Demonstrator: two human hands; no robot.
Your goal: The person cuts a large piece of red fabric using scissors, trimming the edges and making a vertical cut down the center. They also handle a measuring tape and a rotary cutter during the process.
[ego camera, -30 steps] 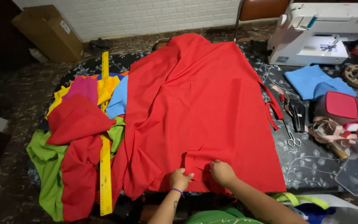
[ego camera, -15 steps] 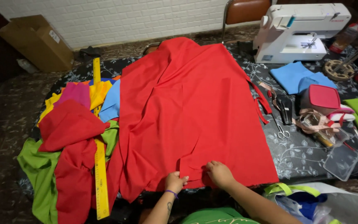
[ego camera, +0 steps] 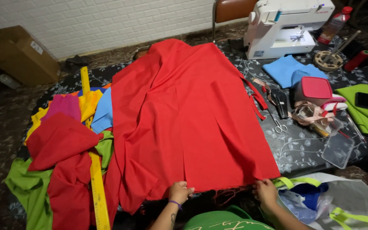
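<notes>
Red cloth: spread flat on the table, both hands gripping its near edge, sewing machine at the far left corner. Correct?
One detail is off. The sewing machine sits at the far right corner of the table, not the far left. The head view shows it. The rest holds: the red cloth lies spread on the table, with the left hand and right hand gripping its near edge.

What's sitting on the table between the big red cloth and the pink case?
In the head view, between red cloth and pink case: black shears, small scissors, red strips.
</notes>
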